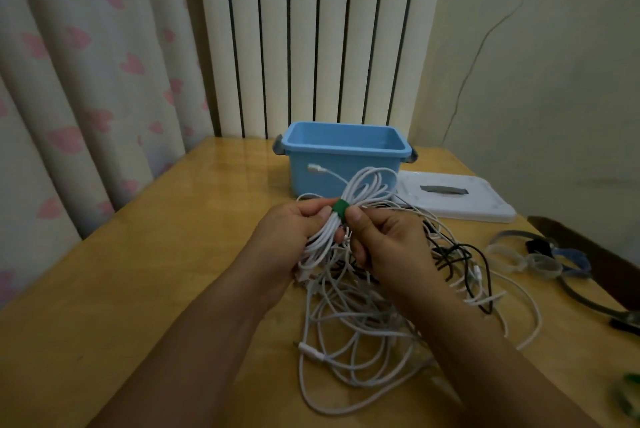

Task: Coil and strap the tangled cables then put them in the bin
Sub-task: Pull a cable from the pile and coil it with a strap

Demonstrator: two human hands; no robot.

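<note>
White coiled cable (349,199), green strap (339,210) round its waist, held above the tangle (381,296) of white and black cords on the glossy wooden table (138,271). Left hand (294,230) grips the bundle; right hand (384,240) pinches the strap. Blue plastic bin (332,164) behind, seemingly empty. White lid (460,199) flat beside it. Spare straps (533,258) lie right.

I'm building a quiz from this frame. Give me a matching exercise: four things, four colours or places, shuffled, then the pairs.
Things:
1. strap
2. bin
3. lid
4. coiled cable

Descriptions:
A. blue, standing open at the back of the table
B. white, held up in both hands
C. green, wrapped round the coil
D. white, lying flat to the right of the bin

Pairs: 1-C, 2-A, 3-D, 4-B
</note>
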